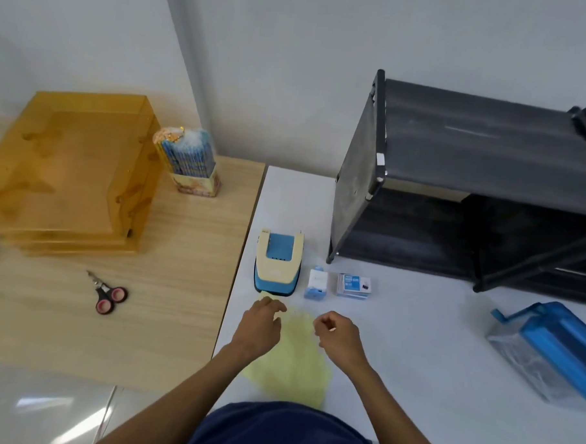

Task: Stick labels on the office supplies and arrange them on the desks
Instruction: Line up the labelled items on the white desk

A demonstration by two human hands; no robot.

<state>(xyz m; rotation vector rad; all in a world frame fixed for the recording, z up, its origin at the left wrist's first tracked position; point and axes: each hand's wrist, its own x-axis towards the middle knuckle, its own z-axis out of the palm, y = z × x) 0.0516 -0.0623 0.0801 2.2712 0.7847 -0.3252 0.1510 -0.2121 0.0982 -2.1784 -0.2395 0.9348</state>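
Observation:
A pale yellow label sheet (295,363) lies flat on the white desk (414,344) just in front of me. My left hand (260,324) rests on the sheet's far left corner with curled fingers touching it. My right hand (335,334) hovers over the sheet's right edge, fingers curled, thumb and forefinger pinched together; whether a small label is between them I cannot tell. Beyond the sheet stand a cream and blue hole punch (278,266), a small white and blue box (316,284) and a box of binder clips (353,285).
A black shelf unit (471,182) fills the back right of the white desk. A blue and clear plastic case (548,350) lies at the right. The wooden desk (147,299) on the left holds amber stacked trays (69,171), a pencil box (190,160) and pink-handled scissors (107,294).

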